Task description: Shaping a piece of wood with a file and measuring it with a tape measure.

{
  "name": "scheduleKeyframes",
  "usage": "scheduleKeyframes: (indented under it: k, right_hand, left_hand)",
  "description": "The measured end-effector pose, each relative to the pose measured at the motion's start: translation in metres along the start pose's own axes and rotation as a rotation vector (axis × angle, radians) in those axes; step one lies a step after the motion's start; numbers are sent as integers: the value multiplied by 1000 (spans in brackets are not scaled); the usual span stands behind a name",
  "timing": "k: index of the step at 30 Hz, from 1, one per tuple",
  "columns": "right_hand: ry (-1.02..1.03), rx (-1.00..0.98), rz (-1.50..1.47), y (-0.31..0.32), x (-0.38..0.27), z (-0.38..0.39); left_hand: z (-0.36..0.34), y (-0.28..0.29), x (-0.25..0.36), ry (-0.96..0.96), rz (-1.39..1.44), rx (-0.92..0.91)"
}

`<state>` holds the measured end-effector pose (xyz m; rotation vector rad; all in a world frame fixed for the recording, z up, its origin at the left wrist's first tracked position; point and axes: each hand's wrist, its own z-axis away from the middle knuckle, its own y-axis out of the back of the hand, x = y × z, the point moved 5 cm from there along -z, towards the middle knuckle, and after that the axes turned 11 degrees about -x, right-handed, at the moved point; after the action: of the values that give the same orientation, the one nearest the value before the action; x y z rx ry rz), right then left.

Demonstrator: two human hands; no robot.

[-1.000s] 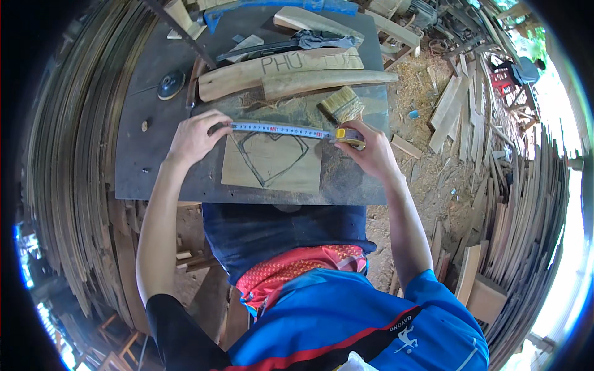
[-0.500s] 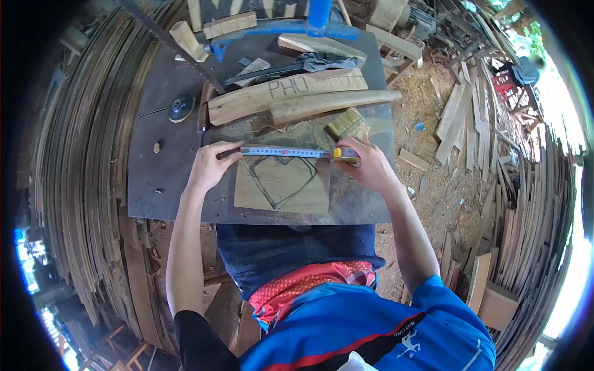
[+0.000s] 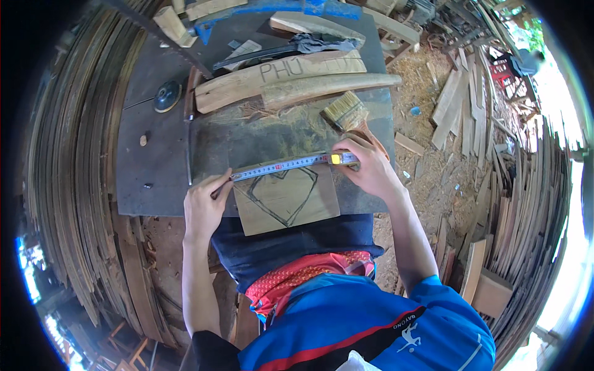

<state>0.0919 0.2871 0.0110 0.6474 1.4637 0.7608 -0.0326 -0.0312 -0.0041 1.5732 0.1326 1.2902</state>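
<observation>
A tape measure (image 3: 344, 159) with a yellow patch on its case is held in my right hand (image 3: 371, 170), fingers closed round it. Its pale blade (image 3: 281, 167) stretches leftward to my left hand (image 3: 205, 203), which pinches the blade's end between thumb and fingers. The blade lies along the far edge of a thin wooden board (image 3: 325, 207). Dark lines on the board outline a pointed, heart-like shape, partly covered at the top by the blade. The board sits slightly askew, its near part past the table's front edge. A wide paintbrush (image 3: 345, 112) lies just beyond my right hand.
Curved wooden pieces (image 3: 241, 89) lie across the far part of the dark table (image 3: 142, 179). A round dark-blue tool (image 3: 167, 97) rests at left, near a metal bar (image 3: 158, 34). Stacked planks (image 3: 80, 173) stand left; more timber (image 3: 461, 114) lies on the sawdust-strewn floor at right.
My left hand and the blade's end have come nearer to me, so the blade now slants. The board has turned slightly and slid toward me over the table's edge. Both hands keep their hold.
</observation>
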Motion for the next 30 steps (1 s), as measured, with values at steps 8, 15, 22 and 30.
scheduleKeyframes:
  k: [8,15,22,30]
  right_hand:
    - [18,-60,-49,-1,6,-5]
    - [17,-46,-36,-1,2,-8]
    - [21,-52,-42,-2,5,-8]
    - [-41,-50,-64,-5,-1,-8]
  left_hand:
    - [1,-8,-6,21,60,155]
    - [10,-22,-19,152,250,308]
    - [11,-30,-21,207,324,320]
    - [13,-29,-24,172,417,368]
